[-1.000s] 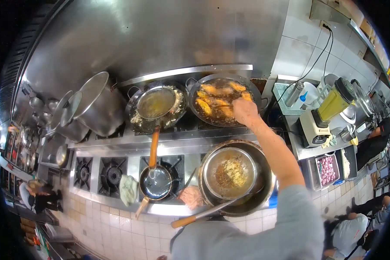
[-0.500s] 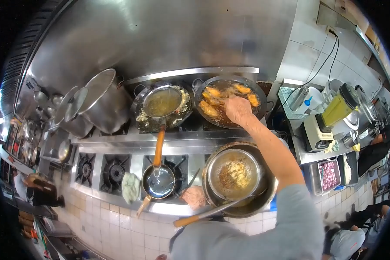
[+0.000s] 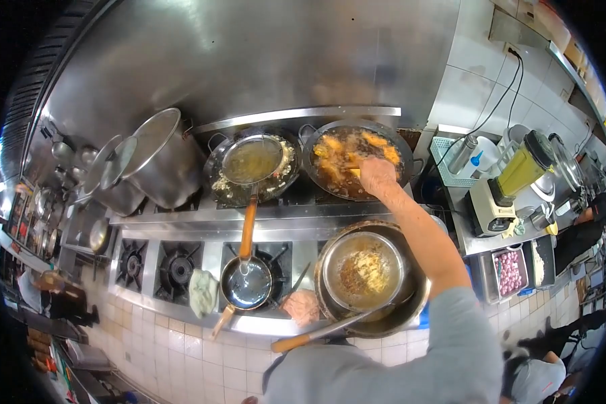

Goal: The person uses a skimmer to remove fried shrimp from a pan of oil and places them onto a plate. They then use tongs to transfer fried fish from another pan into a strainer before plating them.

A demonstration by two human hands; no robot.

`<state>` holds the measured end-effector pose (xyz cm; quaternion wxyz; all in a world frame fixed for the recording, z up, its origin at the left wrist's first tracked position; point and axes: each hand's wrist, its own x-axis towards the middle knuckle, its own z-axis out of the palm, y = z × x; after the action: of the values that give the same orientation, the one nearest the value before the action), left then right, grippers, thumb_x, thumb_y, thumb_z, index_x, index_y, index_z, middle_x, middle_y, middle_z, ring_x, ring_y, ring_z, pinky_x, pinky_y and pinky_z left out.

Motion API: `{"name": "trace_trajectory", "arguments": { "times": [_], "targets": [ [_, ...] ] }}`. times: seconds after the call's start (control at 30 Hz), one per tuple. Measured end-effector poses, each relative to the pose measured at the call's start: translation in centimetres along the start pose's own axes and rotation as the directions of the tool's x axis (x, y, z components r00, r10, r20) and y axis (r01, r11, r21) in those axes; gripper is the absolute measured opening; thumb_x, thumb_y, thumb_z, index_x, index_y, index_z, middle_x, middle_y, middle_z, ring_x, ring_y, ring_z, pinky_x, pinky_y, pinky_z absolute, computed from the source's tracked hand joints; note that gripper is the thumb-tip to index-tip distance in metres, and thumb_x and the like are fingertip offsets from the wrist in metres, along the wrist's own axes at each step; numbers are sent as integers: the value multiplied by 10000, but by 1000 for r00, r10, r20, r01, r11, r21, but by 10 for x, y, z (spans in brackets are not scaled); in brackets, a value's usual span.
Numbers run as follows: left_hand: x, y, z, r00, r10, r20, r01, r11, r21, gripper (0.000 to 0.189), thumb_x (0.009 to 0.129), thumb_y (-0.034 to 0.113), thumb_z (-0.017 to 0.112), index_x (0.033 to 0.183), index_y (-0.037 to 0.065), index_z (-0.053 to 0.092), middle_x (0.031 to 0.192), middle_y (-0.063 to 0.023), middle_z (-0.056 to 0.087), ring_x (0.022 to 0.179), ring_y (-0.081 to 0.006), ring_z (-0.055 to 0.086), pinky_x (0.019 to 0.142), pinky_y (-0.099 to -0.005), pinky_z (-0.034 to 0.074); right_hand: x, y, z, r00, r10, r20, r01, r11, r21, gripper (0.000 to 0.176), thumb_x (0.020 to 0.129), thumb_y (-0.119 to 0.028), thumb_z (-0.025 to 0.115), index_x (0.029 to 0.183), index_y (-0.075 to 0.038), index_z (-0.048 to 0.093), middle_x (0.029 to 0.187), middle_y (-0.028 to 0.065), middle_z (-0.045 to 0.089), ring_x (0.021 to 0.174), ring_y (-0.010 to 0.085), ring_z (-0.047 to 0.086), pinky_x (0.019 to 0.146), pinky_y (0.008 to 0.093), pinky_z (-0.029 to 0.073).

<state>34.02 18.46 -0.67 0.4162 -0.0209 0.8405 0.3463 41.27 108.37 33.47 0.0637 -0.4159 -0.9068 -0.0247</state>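
Observation:
My right hand (image 3: 378,176) is closed over the right side of a dark wok (image 3: 310,172) at the back of the stove. Its fingers point down into the bubbling oil, where several golden-orange fried pieces (image 3: 374,139) float. A small yellowish bit shows at the fingertips, but I cannot make out what the hand grips. My left hand is out of sight. Beside this wok stands a second wok (image 3: 217,192), with a round strainer (image 3: 252,159) resting in it and its wooden handle (image 3: 248,225) pointing toward me.
Below my arm a large pot (image 3: 421,283) holds a metal bowl (image 3: 328,273) with yellow bits; a wooden-handled tool (image 3: 293,343) leans there. A small pan (image 3: 247,283) sits between a green cloth (image 3: 203,293) and a pinkish crumpled thing (image 3: 301,308). Tall pots (image 3: 161,161) stand left, a blender (image 3: 518,175) right.
My right hand has shifted slightly right and down over the wok. The fried pieces nearest it have moved, and some look lower in the oil.

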Motion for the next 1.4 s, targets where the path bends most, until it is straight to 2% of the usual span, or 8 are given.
{"name": "trace_trajectory", "arguments": {
  "times": [0.13,0.33,0.47,0.77,0.87,1.03,1.13,1.4],
  "targets": [
    [-41,71,14,991,-131,-39,131,991,-14,413,962,307,602,1207,-23,650,1063,-158,708,992,-261,646,877,-373,522,-7,0,-11,999,32,-12,-32,999,-32,220,854,-125,575,981,-24,723,1048,187,697,981,338,695,819,423,570],
    [29,-30,-7,999,46,-20,-46,999,-4,306,918,125,626,1168,-51,644,1066,-164,713,932,-269,686,853,-373,566,-15,1,-1,1000,29,1,-29,998,-58,230,849,-123,564,982,-28,727,1047,183,696,967,338,697,816,414,575],
    [-26,27,10,999,-45,6,45,990,-132,406,961,331,578,1173,-5,664,991,-161,704,898,-267,635,816,-381,522,-14,4,3,998,63,16,-62,998,-20,216,843,-121,565,970,-35,719,1032,185,688,947,348,695,799,424,573],
    [1,75,0,996,63,-60,-42,951,308,313,922,132,632,1183,-42,640,1059,-160,714,914,-259,688,816,-364,573,-27,-7,-14,994,-51,-95,51,999,-5,196,839,-115,559,955,-48,702,1006,184,682,939,351,689,776,447,568],
    [8,82,3,991,-68,-116,62,997,-50,305,923,166,638,1157,-26,673,1020,-167,728,900,-240,694,798,-343,565,-21,10,-9,994,38,-106,-33,998,46,220,844,-116,571,986,-21,710,1008,187,689,942,358,697,797,450,568],
    [14,67,4,989,-89,-119,81,994,-73,291,922,219,645,1073,-20,709,989,-168,735,898,-237,693,814,-343,554,-23,29,-2,994,93,-53,-93,996,14,198,837,-100,558,959,-42,702,1011,183,686,931,353,694,796,457,565],
    [15,50,-3,993,89,-76,-60,947,317,295,924,268,635,998,-4,725,943,-158,737,904,-254,692,834,-352,545,-23,30,-3,993,120,9,-120,993,-6,198,838,-97,560,955,-42,709,1012,195,693,947,354,696,802,448,567],
    [4,52,-6,1000,-29,-4,28,903,429,346,935,336,589,1041,38,730,1004,-150,737,972,-290,689,877,-371,536,-28,23,7,997,71,-37,-70,997,11,198,852,-123,558,949,-42,710,1007,210,701,943,364,694,807,449,565]
  ]
}}
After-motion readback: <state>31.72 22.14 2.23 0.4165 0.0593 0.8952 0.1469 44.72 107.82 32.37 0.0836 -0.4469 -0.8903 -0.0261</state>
